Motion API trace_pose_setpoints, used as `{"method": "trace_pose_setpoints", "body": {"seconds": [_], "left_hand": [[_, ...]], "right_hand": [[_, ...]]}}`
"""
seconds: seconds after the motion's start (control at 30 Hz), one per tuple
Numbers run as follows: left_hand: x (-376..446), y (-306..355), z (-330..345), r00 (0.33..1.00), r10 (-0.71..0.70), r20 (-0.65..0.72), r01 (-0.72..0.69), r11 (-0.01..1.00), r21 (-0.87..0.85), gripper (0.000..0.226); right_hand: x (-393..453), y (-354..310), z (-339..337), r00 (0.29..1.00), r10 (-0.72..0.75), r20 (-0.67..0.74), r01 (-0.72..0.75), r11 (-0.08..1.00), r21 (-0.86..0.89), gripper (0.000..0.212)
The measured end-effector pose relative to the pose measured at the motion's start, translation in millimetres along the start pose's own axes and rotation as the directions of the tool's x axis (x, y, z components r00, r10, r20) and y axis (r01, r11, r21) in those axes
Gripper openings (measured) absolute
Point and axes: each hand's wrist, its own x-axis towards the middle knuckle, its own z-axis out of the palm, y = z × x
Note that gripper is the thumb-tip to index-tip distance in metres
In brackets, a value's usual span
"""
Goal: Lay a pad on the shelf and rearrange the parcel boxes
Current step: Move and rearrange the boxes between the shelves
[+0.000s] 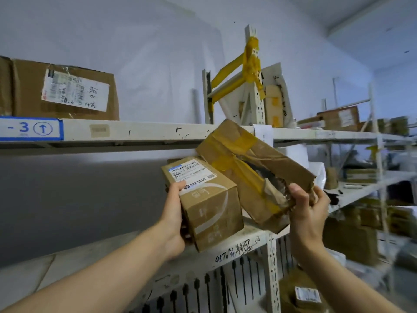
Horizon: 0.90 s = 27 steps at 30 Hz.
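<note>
Fingers: left hand grips labelled box | right hand grips torn box, contents unclear

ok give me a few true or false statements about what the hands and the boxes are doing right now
1. The left hand grips the labelled box. True.
2. The right hand is empty. False: it holds the torn end of the taped box.
3. The taped box has blue tape. False: its tape is yellow.
4. A large box sits on the upper shelf, at the left. True.
5. The blue shelf tag shows a downward arrow. False: the arrow points up.
</note>
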Motion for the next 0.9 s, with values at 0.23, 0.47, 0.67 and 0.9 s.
{"method": "trace_pose_setpoints", "body": {"seconds": [0.23,0.47,0.67,0.9], "left_hand": [[7,55,23,0.987,0.071,0.147,-0.080,0.995,0.060,0.052],[5,140,7,0.958,0.246,0.146,-0.265,0.955,0.132,0.052],[-3,208,-27,0.915,0.395,0.078,-0.403,0.900,0.166,0.055],[-6,261,-72,0.849,0.528,-0.007,-0.517,0.835,0.188,0.048]], "right_hand": [[23,-28,19,0.998,-0.016,-0.061,0.026,0.986,0.167,0.082],[49,-73,83,0.996,-0.079,-0.038,0.084,0.985,0.149,0.102],[57,-106,160,0.985,-0.174,0.015,0.174,0.984,0.046,0.107],[58,-125,264,0.928,-0.352,0.124,0.373,0.879,-0.296,0.110]]}}
